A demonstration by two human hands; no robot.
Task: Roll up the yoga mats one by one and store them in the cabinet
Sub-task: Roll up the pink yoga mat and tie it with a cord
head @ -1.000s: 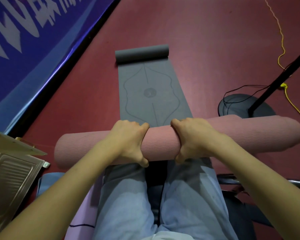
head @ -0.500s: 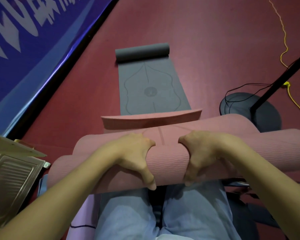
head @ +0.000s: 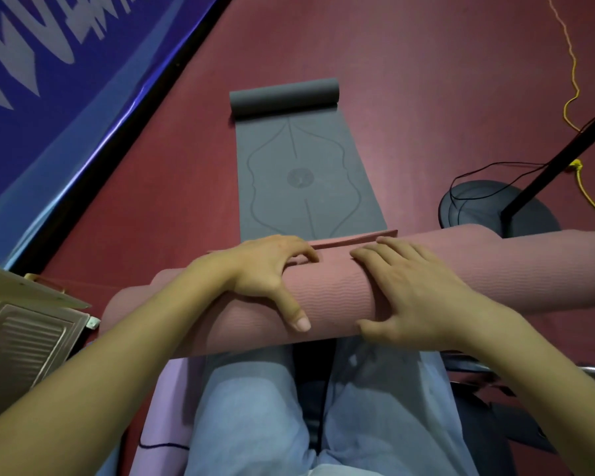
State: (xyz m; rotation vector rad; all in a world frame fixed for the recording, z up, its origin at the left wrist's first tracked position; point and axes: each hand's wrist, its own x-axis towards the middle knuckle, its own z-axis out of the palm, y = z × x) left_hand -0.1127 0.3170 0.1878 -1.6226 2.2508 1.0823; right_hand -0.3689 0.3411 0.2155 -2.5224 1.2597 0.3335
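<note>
Knees (head: 255,407) in pale blue trousers fill the nearest part of my view, with a lilac mat (head: 162,400) lying on the floor beside the left leg. Across the thighs I see the pink yoga mat (head: 330,304), rolled into a thick tube that runs from left to right and reaches well past both legs. My left hand (head: 265,273) lies on top of the roll, its fingers (head: 299,250) curled over the far side at the loose flap and the thumb pointing back toward me along the near face. My right hand (head: 413,290) rests flat on the roll just beside it, fingers straight and slightly spread, thumb low on the near side; it presses rather than grips. The mat's free edge (head: 354,239) sticks out as a thin lip just beyond the fingertips. At the left edge I see a ridged metal panel (head: 21,341). Beyond the roll a grey yoga mat (head: 306,173) lies on the dark red floor (head: 426,80), mostly flat, its far end curled into a small roll. To the right stands a round black base (head: 478,207) with a slanting pole, black wire and a yellow cord (head: 572,77). A blue banner (head: 66,80) runs along the far left.
</note>
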